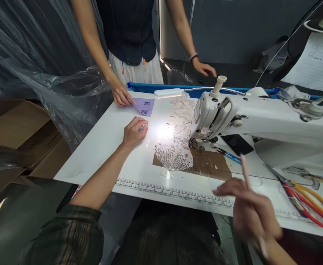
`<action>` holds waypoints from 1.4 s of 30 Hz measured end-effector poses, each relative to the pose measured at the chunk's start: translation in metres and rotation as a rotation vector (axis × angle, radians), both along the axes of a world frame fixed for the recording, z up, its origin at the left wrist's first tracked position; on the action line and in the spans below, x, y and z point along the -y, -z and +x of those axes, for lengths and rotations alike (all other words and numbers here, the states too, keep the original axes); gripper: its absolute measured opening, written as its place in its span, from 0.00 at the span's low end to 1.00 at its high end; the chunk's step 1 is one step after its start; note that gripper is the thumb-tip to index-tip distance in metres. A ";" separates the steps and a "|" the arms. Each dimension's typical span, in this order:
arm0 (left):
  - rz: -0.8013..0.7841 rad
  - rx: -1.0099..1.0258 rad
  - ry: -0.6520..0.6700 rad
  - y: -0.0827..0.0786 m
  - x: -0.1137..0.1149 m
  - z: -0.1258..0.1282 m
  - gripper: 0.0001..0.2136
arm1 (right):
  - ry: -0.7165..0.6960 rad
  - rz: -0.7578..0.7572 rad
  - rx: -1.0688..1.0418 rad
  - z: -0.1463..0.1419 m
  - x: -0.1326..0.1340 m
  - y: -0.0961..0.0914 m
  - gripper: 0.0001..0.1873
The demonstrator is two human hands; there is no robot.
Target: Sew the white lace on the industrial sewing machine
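My left hand [133, 132] rests on the white table [100, 147], fingers curled round a small thin metal tool I cannot name. My right hand [251, 213] hovers near the table's front edge, blurred, pinching a thin pale stick that points up. Between them a piece of white lace [175, 147] runs under the needle of the white sewing machine [260, 121], lit brightly by its lamp. The lace lies partly on a brown patch [211, 163].
Across the table stands another person, one hand [120, 94] on a purple card [144, 106], the other hand [204, 68] behind the machine. Red and yellow scissors [310, 200] and blue-handled snips [230, 155] lie at the right. Cardboard boxes [20, 140] and plastic sheeting sit at the left.
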State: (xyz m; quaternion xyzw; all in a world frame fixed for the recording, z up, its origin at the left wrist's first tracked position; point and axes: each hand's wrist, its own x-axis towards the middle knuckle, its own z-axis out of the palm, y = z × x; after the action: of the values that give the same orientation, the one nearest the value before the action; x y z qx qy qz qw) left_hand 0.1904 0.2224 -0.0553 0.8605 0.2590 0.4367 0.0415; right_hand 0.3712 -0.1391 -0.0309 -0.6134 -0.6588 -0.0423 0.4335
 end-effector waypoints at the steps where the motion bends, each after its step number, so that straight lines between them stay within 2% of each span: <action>1: -0.001 -0.019 0.009 0.000 0.001 0.001 0.08 | 0.051 0.072 -0.056 0.010 -0.012 0.009 0.22; 4: 0.007 -0.091 0.102 0.000 0.004 0.002 0.07 | 0.190 0.025 0.021 0.043 -0.031 0.025 0.20; 7: -0.013 -0.109 0.160 -0.001 0.005 0.001 0.08 | 0.111 -0.015 0.033 0.062 -0.025 0.026 0.16; 11: -0.062 -0.127 0.177 -0.004 0.005 -0.001 0.08 | -0.022 0.040 0.073 0.050 -0.005 0.023 0.18; 16: 0.024 -0.175 0.266 -0.012 0.007 -0.001 0.05 | -0.038 -0.067 0.203 0.021 -0.004 0.026 0.17; 20: 0.050 -0.143 0.288 -0.021 0.006 0.004 0.05 | 0.136 -0.076 0.282 0.037 -0.002 0.020 0.14; 23: 0.003 -0.134 0.319 -0.030 0.008 0.009 0.05 | 0.308 -0.062 0.209 0.051 0.008 0.014 0.12; 27: -0.039 -0.109 0.319 -0.036 0.011 0.010 0.05 | 0.370 -0.039 0.109 0.061 0.007 0.014 0.18; 30: -0.010 -0.075 0.286 -0.034 0.009 0.008 0.05 | 0.443 -0.067 0.163 0.074 -0.002 0.021 0.22; 36: -0.021 -0.048 0.271 -0.025 0.006 0.001 0.05 | 0.668 0.009 0.177 0.110 -0.019 0.037 0.20; 42: -0.121 -0.044 0.210 -0.019 0.014 -0.001 0.06 | 0.798 0.003 0.242 0.120 -0.006 0.047 0.15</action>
State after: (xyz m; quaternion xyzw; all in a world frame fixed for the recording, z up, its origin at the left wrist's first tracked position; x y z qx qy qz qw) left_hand 0.1895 0.2084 -0.0363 0.8883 0.1941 0.3945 0.1330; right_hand 0.4908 -0.1332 -0.0783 -0.8105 -0.4154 -0.2798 0.3037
